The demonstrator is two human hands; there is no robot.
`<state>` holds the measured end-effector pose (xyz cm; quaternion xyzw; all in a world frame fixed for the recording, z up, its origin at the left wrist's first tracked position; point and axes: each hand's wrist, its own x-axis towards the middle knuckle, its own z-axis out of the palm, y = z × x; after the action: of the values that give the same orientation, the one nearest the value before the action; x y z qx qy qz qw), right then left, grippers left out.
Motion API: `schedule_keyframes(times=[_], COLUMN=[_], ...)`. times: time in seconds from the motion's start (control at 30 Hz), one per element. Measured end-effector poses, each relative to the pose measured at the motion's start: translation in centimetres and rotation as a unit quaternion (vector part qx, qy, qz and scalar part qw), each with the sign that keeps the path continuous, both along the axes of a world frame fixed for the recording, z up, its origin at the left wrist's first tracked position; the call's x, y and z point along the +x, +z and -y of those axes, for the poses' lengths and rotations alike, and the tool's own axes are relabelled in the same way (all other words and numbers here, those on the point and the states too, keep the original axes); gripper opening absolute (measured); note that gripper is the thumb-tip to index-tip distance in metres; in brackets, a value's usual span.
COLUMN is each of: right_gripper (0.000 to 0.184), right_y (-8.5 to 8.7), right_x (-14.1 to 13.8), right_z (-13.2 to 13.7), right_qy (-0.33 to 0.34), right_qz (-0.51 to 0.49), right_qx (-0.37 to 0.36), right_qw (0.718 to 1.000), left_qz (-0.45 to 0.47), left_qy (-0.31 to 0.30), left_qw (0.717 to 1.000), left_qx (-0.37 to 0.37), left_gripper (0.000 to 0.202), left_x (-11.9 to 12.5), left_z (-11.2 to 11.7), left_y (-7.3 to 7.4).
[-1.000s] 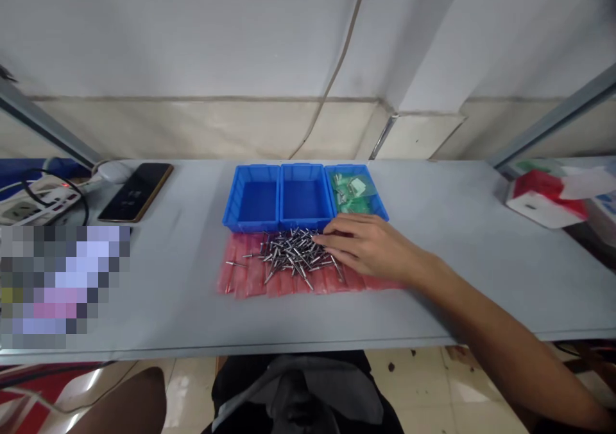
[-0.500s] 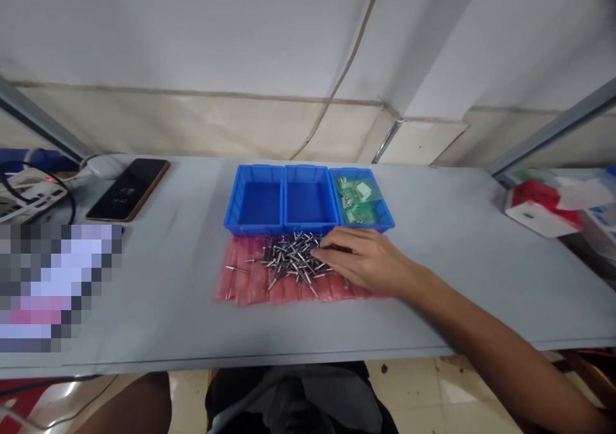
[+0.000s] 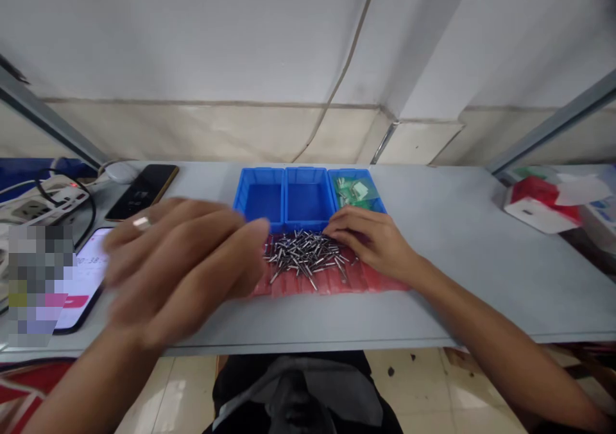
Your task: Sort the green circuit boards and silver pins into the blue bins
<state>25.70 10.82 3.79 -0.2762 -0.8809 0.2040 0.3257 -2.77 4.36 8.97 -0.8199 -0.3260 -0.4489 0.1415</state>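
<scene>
Sitting narrow at rear right edge of loose pile of slim silver metal pins (image 3: pixel 304 254), grip of right hand (image 3: pixel 376 236); cannot tell whether pin is between fingertips. Left hand (image 3: pixel 178 260) blurred, ring (image 3: pixel 141 224) on one finger, over grey tabletop (image 3: pixel 457 248) left of pile; fingers loosely curled, cannot tell if anything held. Pile lies on translucent red plastic packets (image 3: pixel 337 284). Just behind, three rectangular blue plastic bins (image 3: pixel 285 193) side by side, rightmost holding green plastic bag (image 3: pixel 366 198). Beyond left hand, dark phone (image 3: pixel 144 190) lies flat. Far right, red-and-white box (image 3: pixel 539 206).
</scene>
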Motion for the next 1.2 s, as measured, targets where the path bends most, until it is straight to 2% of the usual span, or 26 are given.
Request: schedule_keyframes(times=[0.07,0.1,0.17,0.27,0.37,0.43,0.63,0.8,0.97,1.1,1.2], right_gripper=[0.012,0.010,0.009,0.013,0.016,0.017,0.016,0.011,0.008,0.011,0.012], right_y=[0.1,0.1,0.2,0.3,0.5,0.6,0.2,-0.1,0.0,0.0,-0.1], right_x=[-0.2,-0.3,-0.5,-0.7,-0.7,-0.8,-1.3,-1.9,-2.4,-2.8,-2.9], right_z=[0.1,0.1,0.3,0.4,0.7,0.8,1.2,1.5,2.1,2.8,3.2], right_qy=[-0.038,-0.056,-0.085,-0.101,-0.098,-0.091,-0.065,-0.063,-0.052,-0.034,-0.033], right_qz=[-0.044,-0.071,-0.130,-0.196,-0.239,-0.252,-0.244,-0.227,-0.281,-0.298,-0.300], right_qx=[-0.034,-0.060,-0.117,-0.181,-0.227,-0.254,-0.273,-0.261,-0.247,-0.254,-0.253], right_qw=[0.998,0.994,0.981,0.958,0.939,0.929,0.928,0.936,0.926,0.919,0.919], left_qz=[-0.064,-0.109,-0.154,-0.193,-0.230,-0.240,-0.209,-0.188,-0.088,-0.063,-0.054], left_qy=[0.005,0.031,0.076,0.059,-0.004,-0.026,-0.011,-0.002,-0.063,-0.080,-0.082], left_qw=[0.993,0.990,0.985,0.976,0.964,0.960,0.969,0.978,0.994,0.995,0.995], left_qx=[0.101,0.088,0.003,-0.086,-0.132,-0.142,-0.128,-0.093,-0.028,0.012,0.013], left_gripper=[0.015,0.016,0.019,0.025,0.035,0.043,0.038,0.030,0.040,0.023,0.014], left_x=[1.2,1.7,2.0,1.0,-0.4,-0.8,-0.5,0.1,1.4,2.0,2.2], left_z=[-3.5,-5.2,-8.0,-9.5,-8.7,-8.1,-7.9,-7.4,-5.5,-4.8,-4.9], left_y=[-0.6,-1.1,-2.4,-4.0,-5.1,-5.7,-7.4,-6.9,-6.1,-6.6,-6.9])
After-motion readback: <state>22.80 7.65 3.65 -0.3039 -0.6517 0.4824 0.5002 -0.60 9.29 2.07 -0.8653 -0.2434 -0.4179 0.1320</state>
